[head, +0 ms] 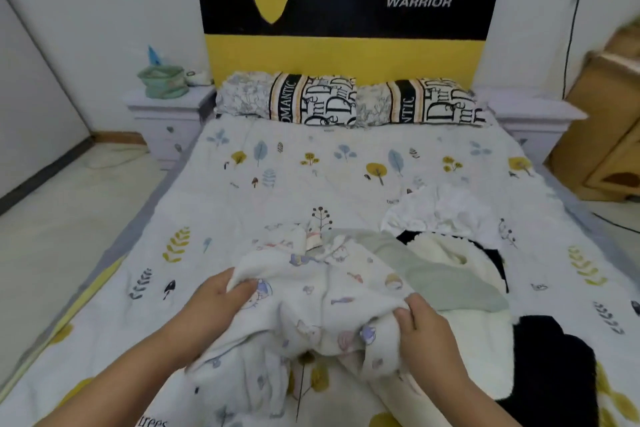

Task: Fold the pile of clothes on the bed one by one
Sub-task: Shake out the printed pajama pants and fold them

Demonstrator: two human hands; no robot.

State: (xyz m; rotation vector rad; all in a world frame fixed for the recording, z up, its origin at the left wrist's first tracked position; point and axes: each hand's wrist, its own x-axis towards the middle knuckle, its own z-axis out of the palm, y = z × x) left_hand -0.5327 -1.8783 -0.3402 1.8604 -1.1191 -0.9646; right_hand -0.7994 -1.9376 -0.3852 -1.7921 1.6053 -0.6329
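Bed point(311, 184) fills most of the view, with a white cover that has little trees and leaves on it. Behind it, at 12 o'clock, stands a black and yellow headboard point(348, 28) with the word WARRIOR on it. Two pillows point(349, 100) with big letters lie side by side against the headboard. At 10 o'clock a pale nightstand point(166, 121) sits beside the bed, and a green bag point(162, 81) rests on top of it. At 3 o'clock there is a brown wooden cabinet point(602, 135). The pile of clothes point(460, 253) lies on the near right part of the bed, at about 4 o'clock. In the pile are a white piece point(446, 211) at the far end, a soft cream piece point(440, 253), a pale green piece point(443, 277) and a fuzzy black piece point(550, 367) nearest the edge. Touching the pile on its left side, at 6 o'clock, is a white garment with small cartoon pictures point(322, 291). It is bunched up and lies partly over the green piece. The left hand point(218, 298) holds the garment's left edge, with its grip closed, the thumb on top and the fingers curled under the cloth. The right hand point(422, 326) pinches the garment's right edge, its grip also closed tight on the cloth.
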